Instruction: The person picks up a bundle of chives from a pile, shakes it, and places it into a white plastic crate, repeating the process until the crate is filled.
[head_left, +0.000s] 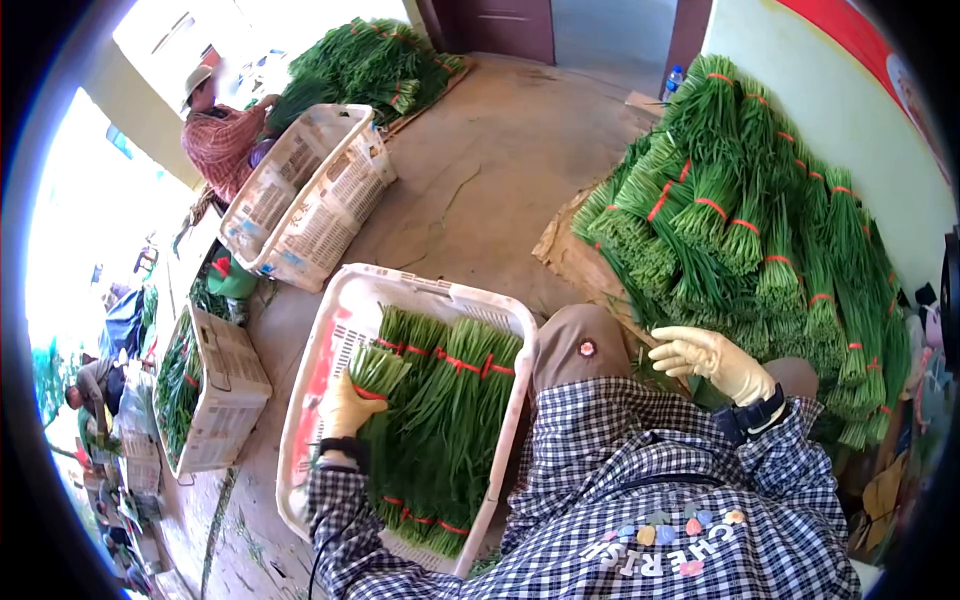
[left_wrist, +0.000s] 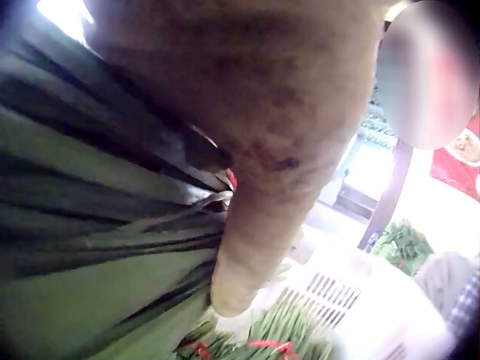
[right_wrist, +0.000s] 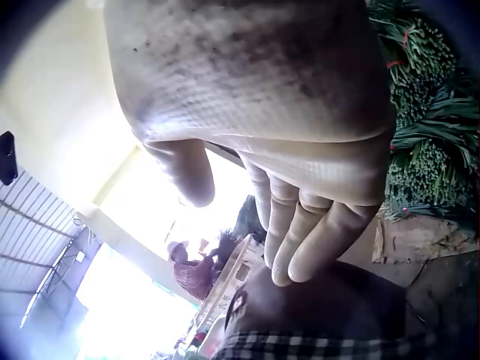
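In the head view my gloved left hand (head_left: 348, 408) grips a red-banded bundle of chives (head_left: 378, 371) at the left side of a white plastic crate (head_left: 530, 330). The left wrist view has the thumb of that hand (left_wrist: 262, 172) lying along the dark green leaves (left_wrist: 90, 240). Several more tied bundles (head_left: 455, 400) lie in rows inside the crate, stem ends toward its far side and near end. Above my right knee hangs my gloved right hand (head_left: 712, 362), fingers loosely extended and holding nothing. The right wrist view shows its slightly bent fingers (right_wrist: 300, 232) apart from the thumb.
To the right, a tall pile of banded chive bundles (head_left: 720, 210) leans against the wall on cardboard (head_left: 580, 245). Beyond my crate stands another white crate (head_left: 335, 215), with a person (head_left: 220, 140) beside a green heap (head_left: 360, 65). A third crate (head_left: 225, 390) holds chives at left.
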